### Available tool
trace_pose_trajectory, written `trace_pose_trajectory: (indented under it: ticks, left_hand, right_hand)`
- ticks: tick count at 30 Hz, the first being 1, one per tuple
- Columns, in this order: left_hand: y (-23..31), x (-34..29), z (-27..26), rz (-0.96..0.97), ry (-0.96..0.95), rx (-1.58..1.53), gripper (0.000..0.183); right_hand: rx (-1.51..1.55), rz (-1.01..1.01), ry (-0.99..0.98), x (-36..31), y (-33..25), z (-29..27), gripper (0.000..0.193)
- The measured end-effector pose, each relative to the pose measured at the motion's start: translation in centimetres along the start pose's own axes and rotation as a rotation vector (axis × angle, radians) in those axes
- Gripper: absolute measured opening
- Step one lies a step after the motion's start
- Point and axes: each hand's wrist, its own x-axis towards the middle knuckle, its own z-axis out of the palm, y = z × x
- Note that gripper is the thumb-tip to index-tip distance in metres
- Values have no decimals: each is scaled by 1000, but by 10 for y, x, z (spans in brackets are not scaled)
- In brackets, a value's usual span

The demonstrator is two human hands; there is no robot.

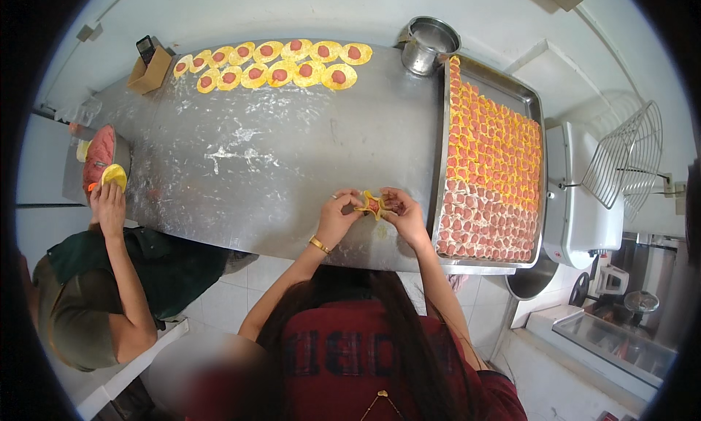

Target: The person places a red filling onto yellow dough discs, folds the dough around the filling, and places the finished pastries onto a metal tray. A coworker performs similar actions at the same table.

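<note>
Between my two hands, just above the near edge of the steel table (292, 151), is a yellow dumpling (374, 204) with pink filling at its centre. Its wrapper edge is drawn up into several points. My left hand (337, 218) pinches one side, and my right hand (404, 215) pinches the other. Along the far edge lie two rows of flat yellow wrappers (339, 77), each with a lump of pink filling. On my right, a large metal tray (441, 147) holds rows of formed dumplings (491, 173), yellow towards the back and paler in front.
At the left, a co-worker's hand (109, 211) holds a yellow wrapper (115, 175) beside a bowl of pink filling (101, 155). A metal pot (431, 45) and a cardboard box (150, 73) stand at the back. Right of the tray are a white appliance (580, 194) and a wire rack (624, 154).
</note>
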Motion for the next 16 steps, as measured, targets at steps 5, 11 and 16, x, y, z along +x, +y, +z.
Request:
trace_pose_trajectory:
  ticks: [5,11,16]
  left_hand:
    - [-13,-3,6,33,-51,98,15]
    - [-9,-2,13,-75,-77,95,29]
    - [-5,0,15,-45,-93,154,39]
  right_hand:
    - [-263,7,-65,-3,-1,-2,45]
    - [-467,-64,-60,7,5,-6,44]
    - [-527,-129,-36,2,0,-10,43]
